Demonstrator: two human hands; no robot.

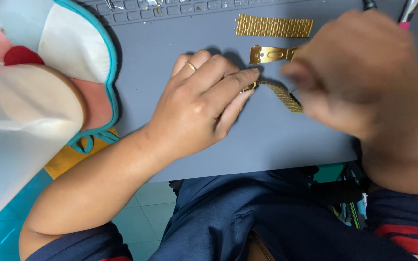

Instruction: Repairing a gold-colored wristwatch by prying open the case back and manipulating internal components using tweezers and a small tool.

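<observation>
Right hand (359, 67) motion-blurred; fingertips and thin tool in them unreadable. Gold watch band (282, 94) end hidden under left hand (201, 104) fingertips, other end lost behind right hand. Gold clasp piece (269, 54) right end covered by right hand. Tools at top edge (407, 9) cut off, kind unclear.

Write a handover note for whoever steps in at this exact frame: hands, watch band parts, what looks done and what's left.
Left hand: fingers pin one end of a gold watch band segment to the grey work mat; a ring is on one finger.
Right hand: blurred, at the segment's other end, seemingly with a thin tool; its grip is unclear.
Loose on the mat: a longer gold band strip at the top, and a gold clasp piece below it.
Done: the band lies in separate pieces.
Left: all three pieces are still unjoined.
</observation>
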